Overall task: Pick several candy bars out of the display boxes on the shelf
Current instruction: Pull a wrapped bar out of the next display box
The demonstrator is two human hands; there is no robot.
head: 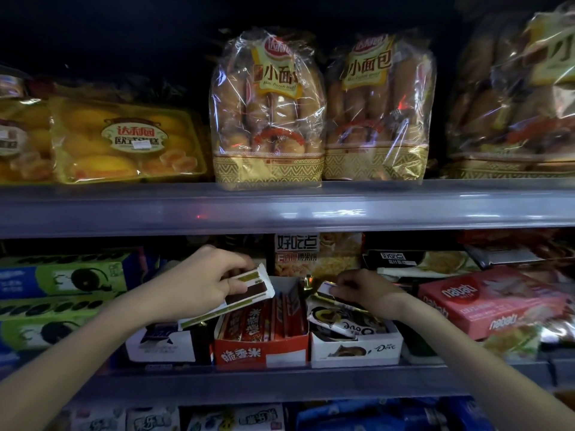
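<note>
Three display boxes stand side by side on the middle shelf: a white and dark box [161, 343], a red box [261, 349] of upright red bars, and a white Dove box [357, 346] of dark-wrapped bars. My left hand [199, 284] holds a small stack of white and brown candy bars [239, 295] above the left box. My right hand [370, 290] reaches into the back of the Dove box and pinches the end of a gold-edged candy bar [326, 290].
Green and blue cookie boxes [62, 278] fill the left of the shelf, a pink wafer box [485, 300] the right. Biscuit packs [317, 253] stand behind the display boxes. The grey shelf edge [280, 209] above carries bagged bread [267, 110].
</note>
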